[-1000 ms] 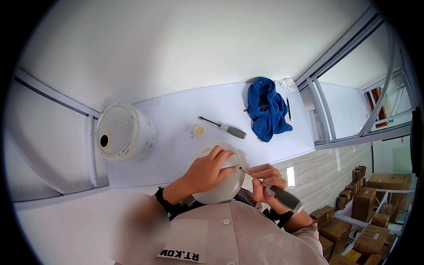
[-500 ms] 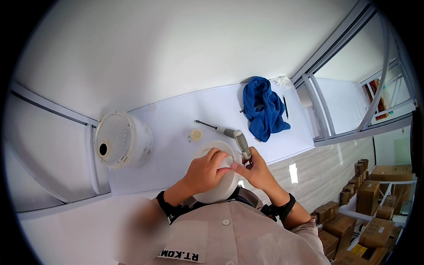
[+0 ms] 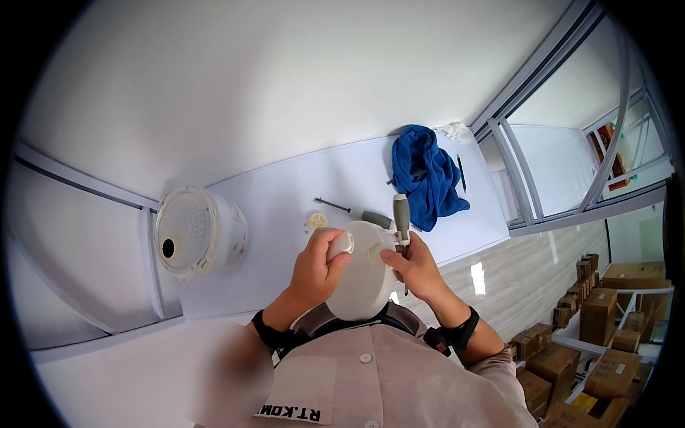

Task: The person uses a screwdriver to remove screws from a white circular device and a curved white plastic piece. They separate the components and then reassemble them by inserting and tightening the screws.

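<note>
My left hand (image 3: 312, 269) grips a small white plastic cap-like piece (image 3: 342, 247) between thumb and fingers, just above a large round white plastic part (image 3: 354, 282) near my waist. On that part's face is a small off-white opening or fitting, beside my right thumb. My right hand (image 3: 419, 265) steadies the round part at its right edge, thumb on top. It also keeps hold of a grey-handled screwdriver (image 3: 402, 212), handle up and shaft pointing down. Beyond the round part, a second grey-handled screwdriver (image 3: 371, 218) lies on the table. Nearby are a cream disc (image 3: 317, 220) and tiny bits.
A white bucket-like container (image 3: 230, 239) with a dark hole in its lid stands at the table's left. A blue cloth (image 3: 421, 175), a dark pen (image 3: 462, 173) and crumpled white material (image 3: 452, 130) lie at the right. Cardboard boxes (image 3: 601, 317) are stacked on the right.
My left hand has lifted left with the white piece, away from the round part's face, exposing the fitting. The held screwdriver has swung more upright, and the round part has tilted.
</note>
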`<control>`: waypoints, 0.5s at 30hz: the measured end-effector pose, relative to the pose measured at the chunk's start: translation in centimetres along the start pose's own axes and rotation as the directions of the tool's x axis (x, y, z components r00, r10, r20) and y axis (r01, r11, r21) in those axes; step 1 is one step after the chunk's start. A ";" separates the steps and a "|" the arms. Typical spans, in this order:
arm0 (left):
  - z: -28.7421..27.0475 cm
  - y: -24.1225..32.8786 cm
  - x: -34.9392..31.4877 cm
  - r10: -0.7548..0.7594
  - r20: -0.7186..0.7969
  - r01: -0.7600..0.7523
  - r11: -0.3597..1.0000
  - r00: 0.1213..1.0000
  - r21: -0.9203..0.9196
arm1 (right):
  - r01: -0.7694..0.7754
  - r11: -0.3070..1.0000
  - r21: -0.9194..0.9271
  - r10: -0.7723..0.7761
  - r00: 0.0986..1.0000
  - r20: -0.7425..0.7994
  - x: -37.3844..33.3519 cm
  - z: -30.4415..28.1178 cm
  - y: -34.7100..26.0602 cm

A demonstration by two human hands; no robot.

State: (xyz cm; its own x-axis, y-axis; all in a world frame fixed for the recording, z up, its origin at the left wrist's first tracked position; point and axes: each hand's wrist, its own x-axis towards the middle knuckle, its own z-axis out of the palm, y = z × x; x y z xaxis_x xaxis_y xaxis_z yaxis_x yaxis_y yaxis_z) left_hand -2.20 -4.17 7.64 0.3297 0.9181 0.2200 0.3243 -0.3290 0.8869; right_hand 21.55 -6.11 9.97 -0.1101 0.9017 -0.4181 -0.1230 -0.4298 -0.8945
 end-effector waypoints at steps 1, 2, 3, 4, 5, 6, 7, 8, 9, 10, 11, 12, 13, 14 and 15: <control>-0.4 -0.1 0.4 0.042 0.025 -0.042 0.999 0.999 -0.012 | -0.013 1.000 0.016 0.013 1.000 -0.014 0.0 0.1 0.0; -0.6 0.0 0.6 0.083 0.048 -0.082 0.996 0.995 -0.026 | -0.023 0.998 0.056 0.024 1.000 -0.014 0.0 0.1 0.1; -0.5 0.1 0.6 0.086 0.065 -0.083 0.996 0.994 -0.042 | -0.034 0.995 0.096 0.035 0.999 -0.014 -0.1 0.1 0.2; -0.4 0.2 0.7 0.089 0.081 -0.084 0.995 0.993 -0.059 | -0.044 0.990 0.135 0.046 0.999 -0.013 -0.1 0.1 0.4; -0.3 0.3 0.7 0.093 0.099 -0.086 0.993 0.991 -0.075 | -0.037 0.988 0.151 0.040 0.999 -0.018 0.0 0.1 0.6; -0.3 0.2 0.6 0.097 0.065 -0.090 0.991 0.993 -0.095 | -0.029 0.985 0.168 0.034 0.999 -0.024 0.1 0.2 0.8; -0.2 -0.1 0.5 0.099 0.031 -0.095 0.989 0.995 -0.114 | -0.022 0.983 0.184 0.027 0.999 -0.029 0.2 0.2 0.9; -0.2 -0.4 0.4 0.101 -0.004 -0.100 0.986 0.995 -0.132 | -0.024 0.982 0.187 0.029 0.999 -0.027 0.2 0.1 0.9; -0.4 -0.9 0.4 0.113 -0.048 -0.118 0.985 0.992 -0.125 | -0.026 0.981 0.190 0.031 0.999 -0.025 0.2 -0.3 0.8; -0.6 -1.4 0.3 0.125 -0.093 -0.136 0.984 0.988 -0.118 | -0.029 0.981 0.193 0.034 0.999 -0.022 0.3 -0.5 0.8; -0.9 -2.0 0.4 0.139 -0.137 -0.154 0.982 0.981 -0.109 | -0.026 0.973 0.231 0.038 0.998 -0.045 0.3 -0.6 0.8; -1.1 -2.5 0.5 0.136 -0.186 -0.161 0.979 0.973 -0.127 | -0.023 0.963 0.268 0.043 0.997 -0.068 0.5 -0.6 1.0; -1.4 -3.0 0.6 0.132 -0.235 -0.169 0.975 0.963 -0.145 | -0.020 0.952 0.304 0.049 0.995 -0.089 0.6 -0.6 1.1; -1.7 -3.2 0.7 0.128 -0.285 -0.179 0.971 0.950 -0.160 | -0.019 0.950 0.313 0.054 0.993 -0.103 0.7 -0.8 1.3; -2.0 -3.1 0.7 0.104 -0.305 -0.164 0.970 0.947 -0.181 | -0.019 0.947 0.322 0.059 0.992 -0.116 0.8 -1.2 1.6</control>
State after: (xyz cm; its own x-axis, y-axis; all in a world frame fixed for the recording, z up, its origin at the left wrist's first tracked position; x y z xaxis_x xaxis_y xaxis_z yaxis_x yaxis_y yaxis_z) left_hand -4.79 -2.05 5.84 0.0753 0.9025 0.4241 0.0998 -0.4300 0.8973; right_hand 22.47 -6.01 8.00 -0.0021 0.8742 -0.4856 -0.4315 -0.4389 -0.7881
